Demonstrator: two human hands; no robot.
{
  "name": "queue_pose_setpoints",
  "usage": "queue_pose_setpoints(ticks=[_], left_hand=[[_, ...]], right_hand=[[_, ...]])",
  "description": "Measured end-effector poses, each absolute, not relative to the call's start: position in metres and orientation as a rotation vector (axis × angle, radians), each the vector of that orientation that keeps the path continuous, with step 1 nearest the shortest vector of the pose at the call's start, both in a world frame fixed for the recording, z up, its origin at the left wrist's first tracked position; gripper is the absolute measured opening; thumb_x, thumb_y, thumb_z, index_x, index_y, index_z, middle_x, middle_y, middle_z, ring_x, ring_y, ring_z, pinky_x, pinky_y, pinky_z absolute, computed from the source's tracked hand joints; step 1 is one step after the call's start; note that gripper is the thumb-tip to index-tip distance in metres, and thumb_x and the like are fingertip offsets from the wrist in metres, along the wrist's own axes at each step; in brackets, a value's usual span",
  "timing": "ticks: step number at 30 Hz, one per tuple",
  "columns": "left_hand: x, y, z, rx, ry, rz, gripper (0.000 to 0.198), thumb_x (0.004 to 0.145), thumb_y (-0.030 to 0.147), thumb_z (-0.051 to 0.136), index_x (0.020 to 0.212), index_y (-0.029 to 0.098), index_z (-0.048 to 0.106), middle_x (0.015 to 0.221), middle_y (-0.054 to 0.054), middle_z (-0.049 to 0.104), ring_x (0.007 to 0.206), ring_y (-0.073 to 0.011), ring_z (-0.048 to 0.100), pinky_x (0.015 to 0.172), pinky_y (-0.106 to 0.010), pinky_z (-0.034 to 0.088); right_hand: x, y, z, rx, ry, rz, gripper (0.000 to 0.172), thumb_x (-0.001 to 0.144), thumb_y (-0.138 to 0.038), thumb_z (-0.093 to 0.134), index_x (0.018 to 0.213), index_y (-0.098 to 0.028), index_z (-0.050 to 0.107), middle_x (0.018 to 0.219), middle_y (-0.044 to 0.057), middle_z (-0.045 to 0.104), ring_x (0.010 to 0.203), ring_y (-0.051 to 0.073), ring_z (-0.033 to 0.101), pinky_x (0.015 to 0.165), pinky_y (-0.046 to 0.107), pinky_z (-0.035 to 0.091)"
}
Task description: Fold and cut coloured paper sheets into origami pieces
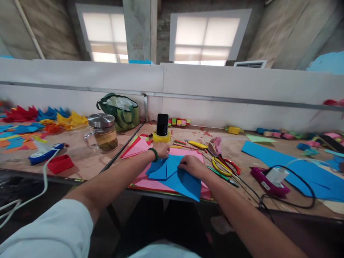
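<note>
A folded sheet of blue paper [174, 181] lies over pink sheets [143, 181] at the table's front edge, one corner reaching past the edge. My left hand [161, 150], with a green bead bracelet on the wrist, has its fingers curled at the top of the blue paper. On the right side of the fold, my right hand [192, 166] grips the paper between thumb and fingers. The undersides of both hands are hidden. Just right of them lie scissors [221, 166] with yellow and red handles and a green pen-like stick [221, 175].
A phone [162, 124] stands upright in a yellow holder [161, 137] behind my hands. To the left are a lidded glass mug [104, 138] and a green bag [125, 118]. A purple power strip [270, 182] with black cable and a large blue sheet [292, 165] lie right.
</note>
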State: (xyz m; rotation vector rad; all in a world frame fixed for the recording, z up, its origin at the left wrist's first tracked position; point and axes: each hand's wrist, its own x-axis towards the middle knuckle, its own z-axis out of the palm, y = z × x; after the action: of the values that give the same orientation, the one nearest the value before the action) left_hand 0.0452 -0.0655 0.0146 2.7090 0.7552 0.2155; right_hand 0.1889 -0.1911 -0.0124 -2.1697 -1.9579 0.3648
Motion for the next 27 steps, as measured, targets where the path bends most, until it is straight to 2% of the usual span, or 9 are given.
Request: queue_pose_setpoints(ticks=[2,5,7,12,18,27], left_hand=[[0.040,-0.084,0.010,2.832,0.732,0.249,0.032,0.092,0.032,0.057,0.119,0.015,0.056,0.121,-0.010,0.057,0.104,-0.0233,0.059,0.087,-0.044,0.051],[0.028,-0.119,0.000,2.972,0.561,0.245,0.020,0.088,0.029,0.059,0.098,0.015,0.068,0.108,-0.012,0.064,0.108,-0.0293,0.055,0.096,-0.047,0.040],[0.020,-0.138,-0.007,3.023,0.522,0.254,0.028,0.090,0.036,0.055,0.097,0.014,0.069,0.102,-0.014,0.065,0.102,-0.0303,0.057,0.091,-0.047,0.039],[0.002,-0.158,-0.021,3.069,0.587,0.333,0.041,0.094,0.047,0.043,0.103,0.015,0.067,0.103,-0.014,0.064,0.098,-0.0298,0.056,0.086,-0.046,0.036],[-0.016,-0.171,-0.030,3.049,0.690,0.434,0.036,0.096,0.046,0.043,0.108,0.020,0.064,0.106,-0.009,0.065,0.103,-0.0282,0.055,0.095,-0.049,0.030],[-0.027,-0.179,-0.049,2.917,0.761,0.619,0.032,0.095,0.041,0.048,0.119,0.022,0.058,0.130,-0.006,0.060,0.116,-0.0265,0.053,0.103,-0.053,0.027]], right_hand=[[0.193,-0.186,-0.014,-2.198,-1.999,0.421,0.029,0.092,-0.035,0.056,0.116,-0.019,0.059,0.120,0.007,0.060,0.100,0.021,0.061,0.084,0.040,0.052],[0.199,-0.180,-0.014,-2.234,-2.047,0.516,0.029,0.092,-0.035,0.055,0.116,-0.019,0.059,0.120,0.007,0.059,0.100,0.021,0.061,0.084,0.040,0.052],[0.202,-0.176,-0.011,-2.247,-2.079,0.596,0.029,0.092,-0.035,0.056,0.115,-0.018,0.060,0.120,0.006,0.060,0.100,0.022,0.061,0.084,0.040,0.052],[0.204,-0.160,0.001,-2.295,-2.125,0.760,0.028,0.092,-0.036,0.056,0.112,-0.019,0.062,0.121,0.005,0.060,0.101,0.023,0.060,0.084,0.039,0.052],[0.217,-0.144,0.012,-2.432,-2.095,0.871,0.032,0.091,-0.036,0.057,0.117,-0.017,0.059,0.119,0.006,0.060,0.101,0.023,0.061,0.084,0.041,0.052],[0.264,-0.137,0.014,-2.656,-1.865,0.872,0.032,0.092,-0.035,0.056,0.119,-0.018,0.057,0.121,0.008,0.059,0.101,0.022,0.061,0.084,0.042,0.052]])
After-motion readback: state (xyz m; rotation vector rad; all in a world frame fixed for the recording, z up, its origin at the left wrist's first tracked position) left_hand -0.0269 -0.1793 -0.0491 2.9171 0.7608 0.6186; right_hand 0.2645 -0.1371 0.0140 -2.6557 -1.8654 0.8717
